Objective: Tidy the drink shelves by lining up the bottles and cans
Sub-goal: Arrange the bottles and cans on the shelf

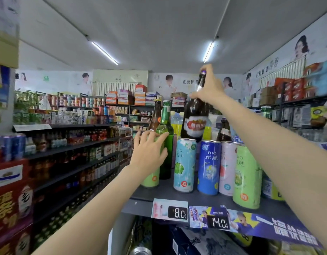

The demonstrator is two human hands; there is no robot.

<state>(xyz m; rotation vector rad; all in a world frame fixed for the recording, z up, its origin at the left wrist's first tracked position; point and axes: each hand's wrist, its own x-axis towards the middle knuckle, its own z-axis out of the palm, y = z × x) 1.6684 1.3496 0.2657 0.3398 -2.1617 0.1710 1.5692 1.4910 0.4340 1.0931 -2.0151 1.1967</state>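
The right hand (208,85) is clamped on the neck of a dark bottle (194,118), lifted above the shelf (177,197). The left hand (149,153), fingers spread, rests against a green can (151,179). Lower the bottle upright behind the cans, clearing their rims.

Left arm: bare, reaching up and forward from the lower left
Left hand (149,151): back toward the camera, fingers spread and nearly straight, pointing up and right
Right arm: bare, stretched from the lower right, raised higher than the left
Right hand (209,85): fingers curled in a grip, thumb at the lower left
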